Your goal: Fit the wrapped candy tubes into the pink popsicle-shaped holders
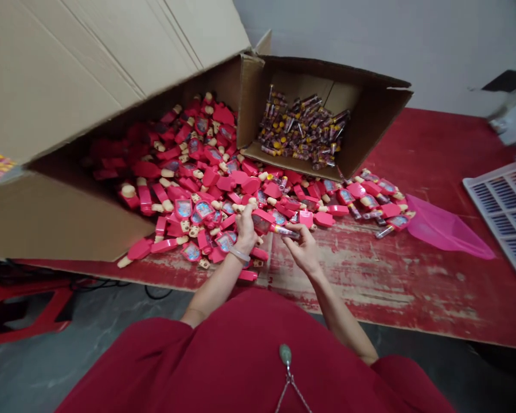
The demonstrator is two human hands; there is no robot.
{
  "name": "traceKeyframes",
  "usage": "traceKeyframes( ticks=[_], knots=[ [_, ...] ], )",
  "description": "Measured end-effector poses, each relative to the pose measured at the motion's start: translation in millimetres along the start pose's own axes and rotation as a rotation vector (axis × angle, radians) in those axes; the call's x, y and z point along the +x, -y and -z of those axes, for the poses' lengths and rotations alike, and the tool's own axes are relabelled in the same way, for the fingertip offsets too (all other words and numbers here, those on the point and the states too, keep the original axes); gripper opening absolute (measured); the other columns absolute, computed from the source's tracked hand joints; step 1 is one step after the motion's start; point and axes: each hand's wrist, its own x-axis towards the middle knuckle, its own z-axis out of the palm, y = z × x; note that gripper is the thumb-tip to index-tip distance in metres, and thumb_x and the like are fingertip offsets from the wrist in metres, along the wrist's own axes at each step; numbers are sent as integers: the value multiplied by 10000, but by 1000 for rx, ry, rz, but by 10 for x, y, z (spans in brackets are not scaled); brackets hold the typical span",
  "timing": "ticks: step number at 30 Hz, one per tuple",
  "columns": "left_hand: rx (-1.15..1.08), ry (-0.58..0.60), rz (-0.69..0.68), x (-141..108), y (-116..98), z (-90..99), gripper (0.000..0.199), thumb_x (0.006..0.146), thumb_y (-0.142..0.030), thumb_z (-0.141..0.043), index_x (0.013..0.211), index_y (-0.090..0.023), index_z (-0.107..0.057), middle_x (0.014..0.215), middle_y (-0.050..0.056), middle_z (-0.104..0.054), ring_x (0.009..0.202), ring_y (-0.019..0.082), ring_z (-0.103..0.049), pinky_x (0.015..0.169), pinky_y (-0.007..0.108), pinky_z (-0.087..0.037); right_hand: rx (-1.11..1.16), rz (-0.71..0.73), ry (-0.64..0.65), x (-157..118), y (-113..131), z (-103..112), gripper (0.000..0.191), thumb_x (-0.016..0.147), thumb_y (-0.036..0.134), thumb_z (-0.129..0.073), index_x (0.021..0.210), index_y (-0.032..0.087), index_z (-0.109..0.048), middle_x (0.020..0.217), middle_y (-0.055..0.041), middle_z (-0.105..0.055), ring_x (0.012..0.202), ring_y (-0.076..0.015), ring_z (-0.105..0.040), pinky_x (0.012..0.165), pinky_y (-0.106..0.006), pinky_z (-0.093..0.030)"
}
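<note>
My left hand (246, 232) is closed around a pink plastic toy (263, 219) with a cream-coloured head. A clear tube (286, 232) with a yellow band sticks out from the toy's right end, and my right hand (301, 248) pinches its far tip. Toy and tube are in line, touching or joined; I cannot tell which. Just beyond my hands spreads a big heap of similar pink toys (204, 209), some with blue picture faces. Several pink toys with tubes on them (387, 221) lie to the right of the heap.
A large cardboard box (112, 69) lies on its side at the left, toys spilling out. An open carton (292, 163) holding many small tubes (301, 126) stands behind the heap. A pink translucent bag or scoop (447, 229) and a white slatted crate (505, 209) rest on the worn red table (370, 281).
</note>
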Motion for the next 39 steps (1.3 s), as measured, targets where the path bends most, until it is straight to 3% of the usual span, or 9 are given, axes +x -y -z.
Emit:
traceKeyframes(
  ticks=[2, 6, 12, 21, 25, 28, 30, 35, 39],
  knots=[
    [7, -42, -102, -1, 8, 10, 258, 665, -352, -719, 662, -188, -520, 593, -74, -511, 527, 70, -503, 556, 198, -411, -86, 89, -112, -43, 27, -30, 320, 898, 419, -617, 1153, 228, -658, 1082, -105, -702, 1025, -256, -637, 892, -395, -541],
    [-16, -63, -122, 21, 3, -10, 254, 678, -354, -704, 660, -188, -513, 607, -75, -514, 535, 69, -504, 559, 198, -413, -174, 259, -127, -97, 65, -95, 317, 953, 381, -572, 1209, 226, -674, 1115, -121, -717, 1027, -256, -668, 935, -411, -540],
    [-46, 3, -105, -39, -76, -66, 263, 675, -330, -712, 668, -192, -488, 621, -75, -521, 533, 62, -494, 561, 194, -411, -209, 294, -138, -128, 22, -140, 385, 973, 444, -537, 1244, 212, -680, 1178, -154, -711, 1070, -288, -680, 959, -445, -542],
    [-21, 34, -161, -153, -143, -116, 333, 686, -283, -741, 609, -198, -428, 585, -73, -463, 510, 64, -431, 531, 211, -378, 84, -126, -108, -173, 120, -229, 528, 889, 584, -577, 1259, 214, -653, 835, -74, -670, 711, -220, -610, 625, -334, -514],
    [40, 175, -281, -217, -152, -88, 371, 669, -263, -796, 584, -197, -440, 610, -56, -502, 562, 75, -460, 584, 218, -418, 186, -229, 144, -65, 123, -172, 445, 783, 545, -663, 1022, 171, -691, 668, -3, -556, 532, -131, -453, 501, -257, -386],
    [147, 405, -217, -274, -137, -52, 327, 659, -277, -830, 582, -190, -525, 641, -24, -568, 617, 105, -526, 613, 235, -452, 72, -221, 315, 34, 112, -108, 301, 734, 471, -660, 717, 175, -609, 585, 22, -471, 525, -110, -389, 498, -233, -313],
    [170, 457, -125, -300, -112, -39, 288, 690, -301, -817, 599, -185, -570, 613, -17, -569, 601, 120, -541, 586, 244, -454, -25, -214, 303, 76, 117, -98, 259, 745, 427, -612, 673, 183, -566, 566, 22, -457, 531, -116, -386, 508, -235, -298],
    [102, 241, -115, -354, -120, -87, 261, 758, -291, -724, 609, -186, -537, 550, -39, -519, 492, 87, -459, 481, 223, -367, -511, -98, 189, 86, 316, -126, 156, 806, 326, -592, 818, 181, -652, 714, -62, -663, 642, -193, -563, 599, -271, -375],
    [75, 207, -69, -432, -224, -136, 306, 764, -290, -707, 596, -193, -470, 522, -58, -479, 450, 68, -421, 464, 211, -336, -891, -111, 158, 23, 648, -111, 208, 880, 288, -574, 1000, 165, -691, 792, -120, -726, 711, -232, -655, 643, -282, -412]
  ],
)
